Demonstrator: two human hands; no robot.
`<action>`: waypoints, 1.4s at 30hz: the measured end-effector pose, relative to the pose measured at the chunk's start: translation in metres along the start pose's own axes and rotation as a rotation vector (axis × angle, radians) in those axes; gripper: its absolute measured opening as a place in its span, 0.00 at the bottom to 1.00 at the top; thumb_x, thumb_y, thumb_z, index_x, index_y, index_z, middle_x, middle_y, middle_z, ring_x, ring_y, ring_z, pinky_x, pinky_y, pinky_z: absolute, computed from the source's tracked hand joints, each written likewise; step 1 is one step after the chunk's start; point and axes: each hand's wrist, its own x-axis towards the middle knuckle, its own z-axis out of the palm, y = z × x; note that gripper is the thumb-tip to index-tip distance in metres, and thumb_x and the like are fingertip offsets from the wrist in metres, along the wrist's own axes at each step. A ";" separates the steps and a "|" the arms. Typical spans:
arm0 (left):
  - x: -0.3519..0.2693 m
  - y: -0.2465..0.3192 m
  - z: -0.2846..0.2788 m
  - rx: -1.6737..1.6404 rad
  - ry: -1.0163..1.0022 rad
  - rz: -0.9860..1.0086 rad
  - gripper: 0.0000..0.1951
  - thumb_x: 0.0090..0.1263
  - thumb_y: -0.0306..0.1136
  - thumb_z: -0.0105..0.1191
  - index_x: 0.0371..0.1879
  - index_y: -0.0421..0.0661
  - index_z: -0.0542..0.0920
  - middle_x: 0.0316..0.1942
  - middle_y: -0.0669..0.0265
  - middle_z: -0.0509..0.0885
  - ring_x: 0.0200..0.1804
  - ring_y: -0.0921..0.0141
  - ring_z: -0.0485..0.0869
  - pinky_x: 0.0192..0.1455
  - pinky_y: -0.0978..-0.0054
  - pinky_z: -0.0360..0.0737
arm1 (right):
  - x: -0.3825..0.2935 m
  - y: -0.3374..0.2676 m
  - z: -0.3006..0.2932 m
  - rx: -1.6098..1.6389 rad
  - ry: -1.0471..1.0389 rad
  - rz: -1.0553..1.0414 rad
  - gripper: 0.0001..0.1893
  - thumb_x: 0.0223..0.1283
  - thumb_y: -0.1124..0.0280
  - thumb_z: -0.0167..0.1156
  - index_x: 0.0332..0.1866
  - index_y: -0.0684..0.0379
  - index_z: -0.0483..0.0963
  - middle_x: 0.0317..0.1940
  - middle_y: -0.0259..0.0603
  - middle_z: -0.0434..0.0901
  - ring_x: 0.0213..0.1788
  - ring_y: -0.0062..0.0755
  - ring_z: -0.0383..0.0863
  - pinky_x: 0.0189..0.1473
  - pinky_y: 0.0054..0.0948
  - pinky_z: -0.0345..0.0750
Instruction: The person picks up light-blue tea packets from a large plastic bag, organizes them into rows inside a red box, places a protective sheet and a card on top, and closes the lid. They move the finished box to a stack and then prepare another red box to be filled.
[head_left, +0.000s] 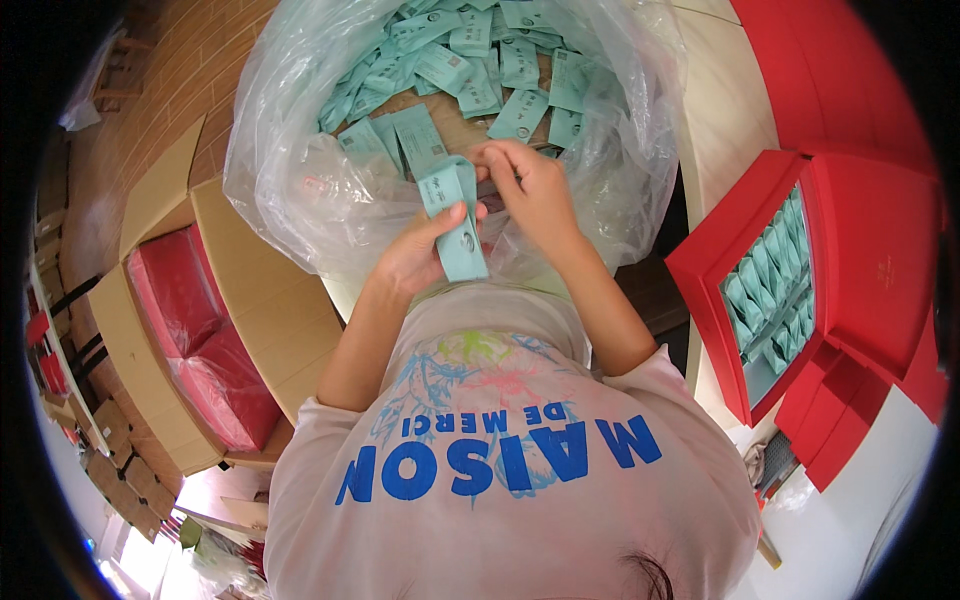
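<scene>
My left hand (411, 259) grips a small bunch of mint-green paper packets (459, 225) upright, with the thumb across the front one. The packets bear dark writing and a round mark. Close to their top edge is my right hand (534, 193), its thumb and fingertips drawn together; whether anything is pinched there I cannot tell. Both hands are over the near side of a clear plastic bag (277, 157), opened wide. Inside it, many loose green packets (517, 112) lie heaped towards the far side, and brown cardboard shows between them.
To the right, an open red gift box (742, 397) holds rows of green packets (772, 262). Red box parts (832, 412) lie beside it on a pale table (731, 97). On the left, an open cardboard carton (262, 322) contains red boxes (225, 390) in clear wrap.
</scene>
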 end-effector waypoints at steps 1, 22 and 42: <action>0.002 0.001 -0.002 0.020 0.043 0.020 0.30 0.61 0.45 0.65 0.59 0.48 0.70 0.46 0.69 0.80 0.43 0.77 0.78 0.41 0.74 0.80 | 0.004 0.014 0.004 -0.158 0.110 -0.028 0.14 0.62 0.73 0.58 0.52 0.62 0.75 0.48 0.44 0.81 0.44 0.32 0.82 0.46 0.27 0.78; 0.021 0.018 0.018 0.560 0.499 0.690 0.23 0.71 0.33 0.50 0.62 0.43 0.60 0.52 0.60 0.77 0.52 0.71 0.76 0.54 0.73 0.74 | 0.012 0.019 -0.022 0.350 0.297 0.060 0.15 0.63 0.63 0.61 0.47 0.63 0.75 0.26 0.33 0.79 0.26 0.17 0.75 0.30 0.21 0.71; 0.027 0.026 0.020 0.010 0.518 0.203 0.29 0.63 0.48 0.61 0.52 0.49 0.58 0.37 0.67 0.68 0.34 0.72 0.73 0.36 0.71 0.76 | -0.032 -0.023 0.016 -0.181 -0.009 -0.540 0.13 0.45 0.76 0.65 0.37 0.59 0.73 0.33 0.39 0.74 0.34 0.40 0.74 0.37 0.34 0.72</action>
